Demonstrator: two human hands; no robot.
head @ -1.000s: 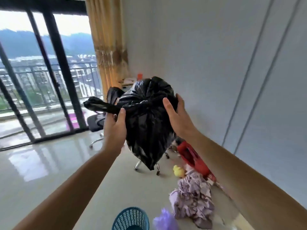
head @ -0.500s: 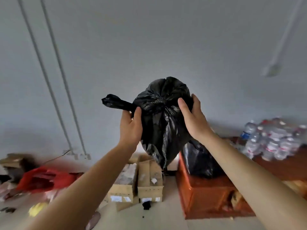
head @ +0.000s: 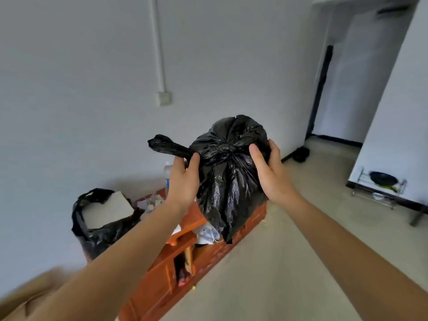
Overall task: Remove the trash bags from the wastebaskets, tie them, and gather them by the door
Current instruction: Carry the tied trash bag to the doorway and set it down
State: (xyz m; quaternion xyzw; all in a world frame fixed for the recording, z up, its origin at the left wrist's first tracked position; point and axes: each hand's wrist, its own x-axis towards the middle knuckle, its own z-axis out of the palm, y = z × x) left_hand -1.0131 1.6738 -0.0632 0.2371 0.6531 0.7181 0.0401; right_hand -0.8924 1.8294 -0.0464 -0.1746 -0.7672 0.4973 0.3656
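Two hands held a bag [head: 229, 181] over a cabinet [head: 159, 283].
The left hand [head: 184, 181] gripped its tail at 9 o'clock; the right hand [head: 271, 174] curled round its 3 o'clock side; neck apparently knotted.

Black trash bag [head: 228, 179]; orange-brown wooden cabinet [head: 162, 281]; second black bag [head: 99, 235]; white wall [head: 81, 89]; beige floor [head: 289, 262].

no legible text, labels or signs

Left grip [head: 184, 181] and right grip [head: 271, 179] bare; both forearms [head: 120, 258] bare to the frame's edge.
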